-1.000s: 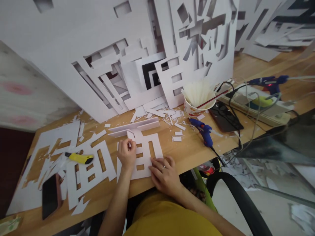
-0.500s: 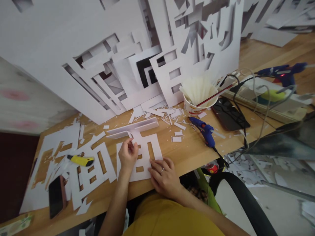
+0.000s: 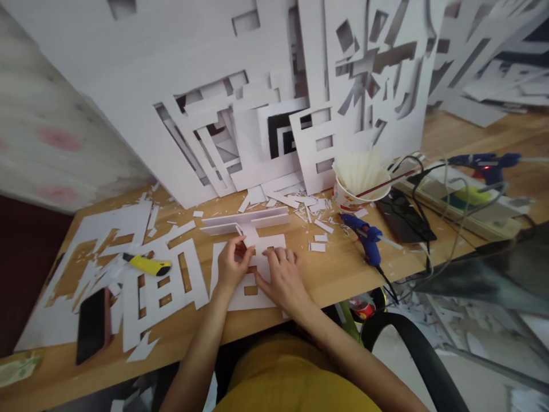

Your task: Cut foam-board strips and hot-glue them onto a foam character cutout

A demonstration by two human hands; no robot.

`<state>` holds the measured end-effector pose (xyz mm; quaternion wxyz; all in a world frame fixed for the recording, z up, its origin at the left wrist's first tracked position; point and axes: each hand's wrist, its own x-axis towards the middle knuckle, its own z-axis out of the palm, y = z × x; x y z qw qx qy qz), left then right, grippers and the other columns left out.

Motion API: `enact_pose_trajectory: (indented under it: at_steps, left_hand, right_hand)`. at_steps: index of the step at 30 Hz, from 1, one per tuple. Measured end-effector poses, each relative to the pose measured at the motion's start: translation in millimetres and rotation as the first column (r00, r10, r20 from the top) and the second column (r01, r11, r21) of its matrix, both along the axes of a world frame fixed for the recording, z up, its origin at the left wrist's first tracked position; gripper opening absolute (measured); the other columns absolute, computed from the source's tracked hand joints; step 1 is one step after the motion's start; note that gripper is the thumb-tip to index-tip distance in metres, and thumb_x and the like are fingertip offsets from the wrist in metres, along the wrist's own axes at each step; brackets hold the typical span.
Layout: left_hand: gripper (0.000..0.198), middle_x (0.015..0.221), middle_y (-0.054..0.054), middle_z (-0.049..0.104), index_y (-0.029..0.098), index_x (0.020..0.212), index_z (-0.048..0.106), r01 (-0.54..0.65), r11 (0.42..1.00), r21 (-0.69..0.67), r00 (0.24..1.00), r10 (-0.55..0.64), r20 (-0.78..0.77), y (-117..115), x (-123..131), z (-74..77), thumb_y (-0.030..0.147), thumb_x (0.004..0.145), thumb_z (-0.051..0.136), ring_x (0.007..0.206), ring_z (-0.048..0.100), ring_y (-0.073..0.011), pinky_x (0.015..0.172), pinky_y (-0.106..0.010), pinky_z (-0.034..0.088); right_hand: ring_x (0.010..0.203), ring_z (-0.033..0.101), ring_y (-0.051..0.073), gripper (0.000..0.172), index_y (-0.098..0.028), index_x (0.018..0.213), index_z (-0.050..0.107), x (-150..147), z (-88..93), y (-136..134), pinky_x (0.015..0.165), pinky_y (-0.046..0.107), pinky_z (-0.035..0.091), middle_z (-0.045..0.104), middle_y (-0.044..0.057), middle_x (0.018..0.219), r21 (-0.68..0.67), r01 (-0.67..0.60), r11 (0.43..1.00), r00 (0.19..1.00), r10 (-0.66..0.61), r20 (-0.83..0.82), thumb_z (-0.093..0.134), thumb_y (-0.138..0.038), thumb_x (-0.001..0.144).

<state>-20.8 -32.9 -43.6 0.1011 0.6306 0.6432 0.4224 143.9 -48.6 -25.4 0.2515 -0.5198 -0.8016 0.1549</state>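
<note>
A white cut-out board character [image 3: 251, 286] lies flat on the wooden table [image 3: 338, 269] right in front of me. My left hand [image 3: 231, 266] rests on its upper middle, fingers curled and pinching at a thin bar of the board. My right hand [image 3: 281, 277] lies flat on the character just to the right, fingers stretched toward the left hand and nearly touching it. Long white strips [image 3: 246, 220] lie just beyond the hands.
A yellow utility knife [image 3: 148, 264] and a dark phone [image 3: 91, 325] lie on cut boards at left. A blue glue gun [image 3: 364, 237], a paper cup of glue sticks [image 3: 358, 183], a second phone [image 3: 405, 217] and cables sit at right. Large cut-out boards [image 3: 240, 103] lean at the back.
My right hand slid up from the character's lower right edge to its middle, beside the left hand. The view shifted slightly.
</note>
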Motion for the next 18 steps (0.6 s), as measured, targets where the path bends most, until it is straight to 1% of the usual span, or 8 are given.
enact_pose_trajectory:
  at_steps: [2, 5, 9, 12, 13, 15, 16, 18]
  left_hand:
    - [0.024, 0.079, -0.002, 0.068, 0.021, 0.107, 0.060, 0.021, 0.999, 0.024, 1.000, -0.021, 0.004, 0.6, -1.3, 0.4, 0.038, 0.091, 0.060, 0.066, 0.066, -0.0147, 0.065, -0.027, 0.055]
    - [0.022, 0.082, -0.004, 0.069, 0.020, 0.105, 0.061, 0.057, 0.997, 0.059, 0.998, -0.057, -0.005, 1.7, -3.1, 0.6, 0.037, 0.092, 0.057, 0.072, 0.067, -0.0168, 0.069, -0.029, 0.056]
    - [0.021, 0.087, -0.005, 0.071, 0.022, 0.105, 0.065, 0.108, 0.990, 0.092, 0.994, -0.107, -0.014, 2.3, -3.2, -0.4, 0.035, 0.095, 0.051, 0.079, 0.069, -0.0177, 0.075, -0.029, 0.055]
    - [0.024, 0.093, -0.005, 0.073, 0.023, 0.111, 0.065, 0.075, 0.989, 0.128, 0.997, -0.076, 0.004, -2.2, -7.4, 4.2, 0.031, 0.097, 0.047, 0.083, 0.069, -0.0173, 0.077, -0.029, 0.054]
    - [0.025, 0.094, -0.005, 0.073, 0.023, 0.112, 0.065, 0.017, 0.989, 0.150, 1.000, -0.019, 0.011, -5.5, -11.8, 8.2, 0.029, 0.097, 0.046, 0.082, 0.069, -0.0168, 0.076, -0.029, 0.053]
    - [0.024, 0.093, -0.005, 0.073, 0.021, 0.109, 0.065, -0.194, 0.961, 0.197, 0.981, 0.195, 0.015, -15.3, -27.7, 19.5, 0.026, 0.096, 0.045, 0.077, 0.068, -0.0160, 0.073, -0.028, 0.052]
    - [0.022, 0.091, -0.005, 0.073, 0.020, 0.104, 0.065, -0.349, 0.914, 0.207, 0.935, 0.355, 0.010, -21.7, -38.9, 26.0, 0.026, 0.095, 0.045, 0.075, 0.067, -0.0162, 0.072, -0.029, 0.052]
    - [0.022, 0.090, -0.007, 0.070, 0.017, 0.105, 0.063, -0.623, 0.767, 0.154, 0.773, 0.634, -0.023, -36.4, -65.8, 38.3, 0.027, 0.092, 0.047, 0.079, 0.066, -0.0198, 0.076, -0.033, 0.052]
  right_hand:
    - [0.100, 0.052, 0.031, 0.026, -0.017, 0.103, 0.063, -16.0, 1.3, 18.2, 0.091, 0.047, 0.033, 0.065, 0.013, 0.104, -0.033, -0.022, 0.999, 0.996, 0.025, 0.083, 0.061, -0.037, 0.087]
    - [0.100, 0.053, 0.031, 0.018, -0.017, 0.095, 0.065, -31.8, -2.7, 38.3, 0.093, 0.048, 0.030, 0.066, 0.013, 0.100, -0.050, -0.081, 0.995, 0.981, 0.088, 0.174, 0.055, -0.031, 0.092]
    - [0.098, 0.055, 0.028, 0.023, -0.018, 0.094, 0.067, -37.4, -11.2, 48.3, 0.089, 0.045, 0.030, 0.069, 0.011, 0.097, -0.041, -0.144, 0.989, 0.960, 0.150, 0.236, 0.046, -0.026, 0.097]
    - [0.099, 0.055, 0.027, 0.028, -0.019, 0.101, 0.068, -37.5, -14.0, 48.6, 0.089, 0.044, 0.029, 0.069, 0.011, 0.100, -0.027, -0.155, 0.987, 0.948, 0.157, 0.276, 0.042, -0.028, 0.100]
    - [0.099, 0.055, 0.027, 0.029, -0.019, 0.101, 0.068, -37.6, -14.2, 48.3, 0.089, 0.044, 0.028, 0.069, 0.011, 0.101, -0.021, -0.151, 0.988, 0.946, 0.151, 0.288, 0.041, -0.030, 0.101]
    - [0.098, 0.056, 0.027, 0.032, -0.019, 0.098, 0.068, -38.3, -14.5, 48.1, 0.089, 0.043, 0.027, 0.069, 0.011, 0.101, -0.011, -0.137, 0.991, 0.941, 0.134, 0.310, 0.040, -0.032, 0.102]
    - [0.097, 0.056, 0.027, 0.033, -0.019, 0.097, 0.069, -38.8, -14.9, 48.2, 0.089, 0.043, 0.027, 0.069, 0.010, 0.100, -0.006, -0.127, 0.992, 0.940, 0.122, 0.318, 0.040, -0.033, 0.102]
    - [0.096, 0.057, 0.026, 0.034, -0.018, 0.096, 0.069, -40.2, -16.0, 49.0, 0.089, 0.042, 0.026, 0.070, 0.010, 0.097, 0.006, -0.105, 0.994, 0.939, 0.097, 0.331, 0.040, -0.033, 0.103]
